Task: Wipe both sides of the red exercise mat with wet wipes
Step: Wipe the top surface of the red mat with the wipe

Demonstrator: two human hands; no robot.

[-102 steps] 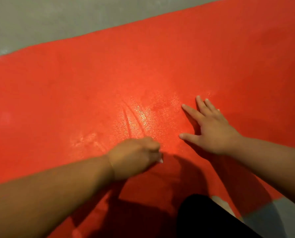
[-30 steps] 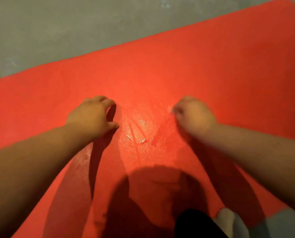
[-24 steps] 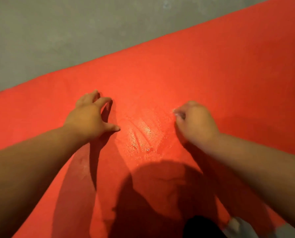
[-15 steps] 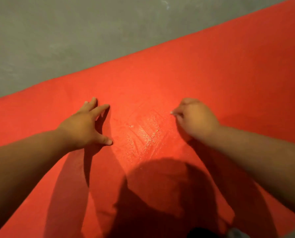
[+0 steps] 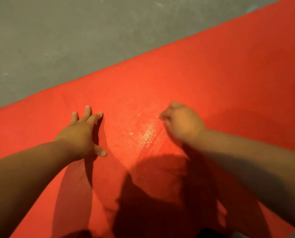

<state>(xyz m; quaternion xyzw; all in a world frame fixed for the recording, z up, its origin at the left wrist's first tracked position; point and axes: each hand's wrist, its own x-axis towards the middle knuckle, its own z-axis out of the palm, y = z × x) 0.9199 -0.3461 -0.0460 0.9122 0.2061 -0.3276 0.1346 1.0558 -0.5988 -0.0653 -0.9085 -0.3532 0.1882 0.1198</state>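
Two hands down, wipe unconfirmed

Red exercise mat (image 5: 211, 74) lies flat on the grey floor (image 5: 74, 31). Left hand (image 5: 79, 133) rests on it, fingers straight and spread. Right hand (image 5: 184, 119) is blurred, fingers curled; whether a wipe sits inside cannot be told. Wet streak (image 5: 150, 134) covers only a small patch between the hands. Risks, as judged: a hard stroke may ruck or slide the mat if the bracing palm lifts, and dry areas may be skipped.

Red mat (image 5: 211, 79) flat (wet streaks centrally)
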